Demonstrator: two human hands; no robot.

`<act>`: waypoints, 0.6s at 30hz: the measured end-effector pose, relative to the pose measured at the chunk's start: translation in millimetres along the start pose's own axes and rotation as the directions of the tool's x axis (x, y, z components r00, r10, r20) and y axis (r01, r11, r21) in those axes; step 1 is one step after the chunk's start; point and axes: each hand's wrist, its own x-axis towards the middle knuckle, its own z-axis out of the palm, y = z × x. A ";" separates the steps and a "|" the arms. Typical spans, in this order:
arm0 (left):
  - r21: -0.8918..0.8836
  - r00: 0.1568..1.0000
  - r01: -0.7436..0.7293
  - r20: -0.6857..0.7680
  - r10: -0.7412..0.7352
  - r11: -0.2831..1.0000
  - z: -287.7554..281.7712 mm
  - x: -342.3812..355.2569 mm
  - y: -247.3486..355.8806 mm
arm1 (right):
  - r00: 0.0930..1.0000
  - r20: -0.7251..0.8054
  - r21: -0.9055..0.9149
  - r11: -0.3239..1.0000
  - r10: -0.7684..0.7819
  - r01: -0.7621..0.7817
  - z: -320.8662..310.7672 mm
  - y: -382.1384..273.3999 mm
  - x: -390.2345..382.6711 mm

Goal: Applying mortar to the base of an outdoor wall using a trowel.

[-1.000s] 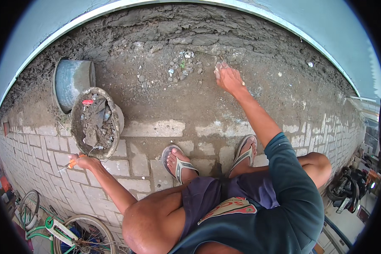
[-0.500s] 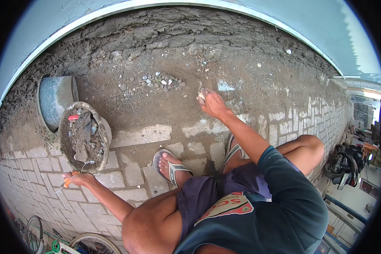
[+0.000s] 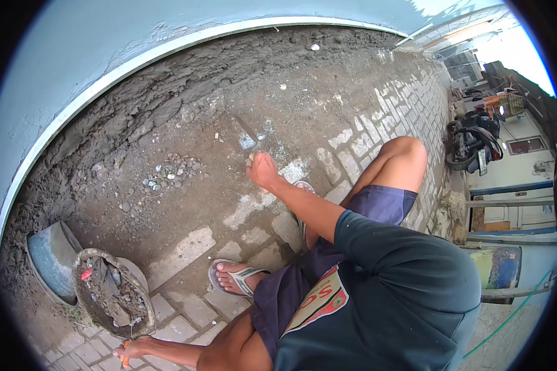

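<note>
My right hand (image 3: 263, 170) grips the handle of a trowel, whose narrow blade (image 3: 244, 128) reaches up and left over the dirt ground (image 3: 216, 191). A patch of loose pebbles (image 3: 170, 176) lies left of it. Low at left, my left hand (image 3: 133, 348) is closed on an orange-handled tool (image 3: 125, 358), just below a mud-caked bucket (image 3: 108, 284) full of rubble with a red scrap in it. A blue-grey bucket (image 3: 54, 260) lies on its side beside that one.
A rough band of grey mortar or mud (image 3: 167, 80) runs along the pale blue wall (image 3: 86, 49). Paving blocks (image 3: 185, 328) lie under my sandalled feet (image 3: 229, 276). At right stand a dark motorbike (image 3: 473, 139), a doorway, railings and a green hose.
The view has swung rightward, showing more of the alley and motorbike and less of the bicycle. The trowel blade now shows more clearly beyond my right hand, over the dirt.
</note>
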 end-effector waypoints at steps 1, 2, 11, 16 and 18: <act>0.008 1.000 -0.010 -0.005 0.010 1.000 0.1 -0.7 0.1 | 0.993 -0.112 -0.037 0.998 0.047 -0.052 4.4 0.3 3.8; 0.027 0.999 -0.021 -0.037 0.022 0.999 0.6 -0.8 0.7 | 0.972 -0.200 -0.069 0.988 0.120 -0.136 11.6 -2.9 7.0; 0.095 0.997 -0.008 -0.074 0.015 0.995 -0.5 -1.5 3.2 | 0.983 -0.009 0.185 0.965 -0.186 0.184 40.3 -13.5 -48.3; 0.092 0.996 -0.034 -0.083 0.041 0.995 3.2 -7.6 5.6 | 0.914 -0.392 -0.327 0.912 0.106 -0.246 -55.8 98.2 14.7; 0.112 0.993 -0.061 -0.096 0.072 0.992 7.0 -13.8 5.6 | 0.982 -0.182 -0.705 0.688 0.060 -0.172 -48.0 111.2 10.4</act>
